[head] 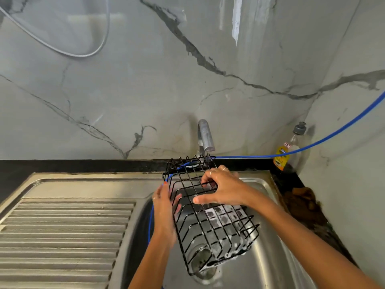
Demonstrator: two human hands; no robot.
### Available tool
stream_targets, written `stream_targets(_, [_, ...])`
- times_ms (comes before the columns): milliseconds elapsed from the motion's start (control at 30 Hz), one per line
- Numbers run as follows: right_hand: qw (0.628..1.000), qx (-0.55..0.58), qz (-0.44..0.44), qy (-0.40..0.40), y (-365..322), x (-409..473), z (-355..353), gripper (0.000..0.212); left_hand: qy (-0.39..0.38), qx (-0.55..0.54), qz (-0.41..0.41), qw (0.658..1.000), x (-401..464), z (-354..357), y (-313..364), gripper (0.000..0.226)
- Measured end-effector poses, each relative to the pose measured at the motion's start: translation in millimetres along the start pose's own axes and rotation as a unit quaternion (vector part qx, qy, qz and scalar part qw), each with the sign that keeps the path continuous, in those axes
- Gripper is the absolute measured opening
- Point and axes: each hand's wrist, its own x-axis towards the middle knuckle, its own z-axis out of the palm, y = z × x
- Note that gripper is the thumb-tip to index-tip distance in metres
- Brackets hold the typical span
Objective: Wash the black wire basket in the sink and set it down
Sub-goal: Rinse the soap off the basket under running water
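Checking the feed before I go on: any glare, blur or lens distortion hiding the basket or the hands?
Head view: wide-angle bend at the edges; soft glare on the sink steel; black wire basket sharp; left hand slightly blurred at the fingers, right hand clear; wall evenly lit.

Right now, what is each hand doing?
Left hand: open, flat against the black wire basket's side.
Right hand: fingers hooked through its wires, gripping it.

I see both forearms bare, no sleeves. My right hand [224, 189] wears thin silvery rings on two fingers; my left hand [164, 207] has red-painted nails.
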Motion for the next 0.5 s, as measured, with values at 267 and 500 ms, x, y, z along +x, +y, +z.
stream_targets(267, [0.999,-0.044,-0.002,0.011,-8,-5,-7,0.053,-0.060,0.131,-0.087,0.986,-29,-6,-1,0.070])
stream_targets(500, [0.989,-0.124,-0.077,0.003,-15,-16,-7,0.045,-0.026,0.115,-0.146,0.982,-35,3,-2,0.073])
